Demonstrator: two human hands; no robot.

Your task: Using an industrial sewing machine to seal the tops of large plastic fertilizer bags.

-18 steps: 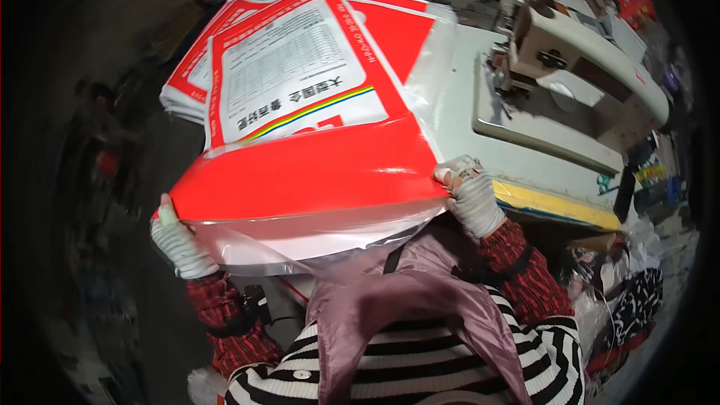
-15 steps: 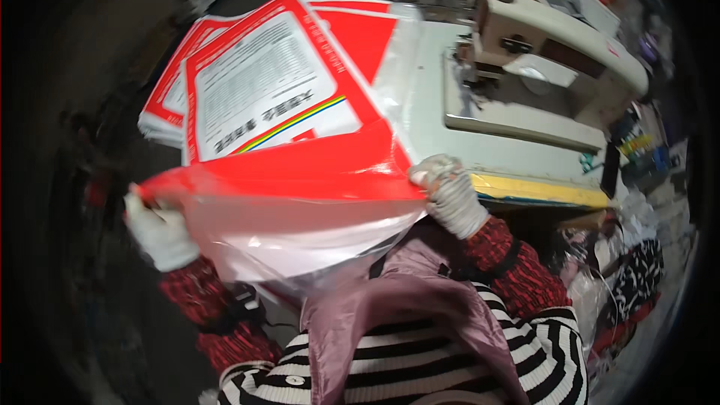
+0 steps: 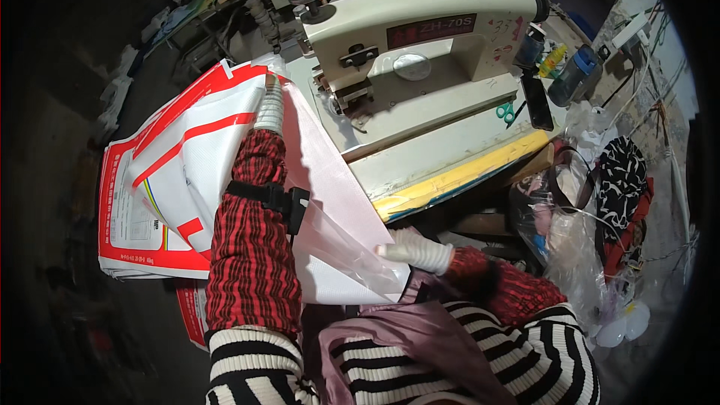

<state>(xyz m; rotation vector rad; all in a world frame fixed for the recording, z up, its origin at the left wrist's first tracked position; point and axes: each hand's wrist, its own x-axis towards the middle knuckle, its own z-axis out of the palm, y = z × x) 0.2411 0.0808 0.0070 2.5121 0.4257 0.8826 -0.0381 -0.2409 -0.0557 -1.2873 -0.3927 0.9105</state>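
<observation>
A large woven plastic sack point(image 3: 330, 214), printed red and white outside with a pale pink-white side showing, lies across the stack in front of me. My left arm stretches far over it. My left hand point(image 3: 270, 105), in a white knit glove, is at the sack's far corner beside the sewing machine; its fingers are mostly hidden among the folds. Close to my body, my gloved right hand point(image 3: 418, 250) is closed on the sack's near right edge. The printed layer point(image 3: 187, 142) bunches up left of my left arm.
More printed sacks point(image 3: 112, 236) lie stacked underneath at left. A cream sewing machine point(image 3: 427, 19) stands on the table at the right, with green-handled scissors point(image 3: 505, 114), a black phone point(image 3: 536, 103) and a blue bottle point(image 3: 576, 75). Clear plastic bags point(image 3: 570, 270) hang below.
My left hand has swung from the sack's near left corner up to its far corner. My right hand has moved lower and nearer my body. The view has turned toward the sewing machine.
</observation>
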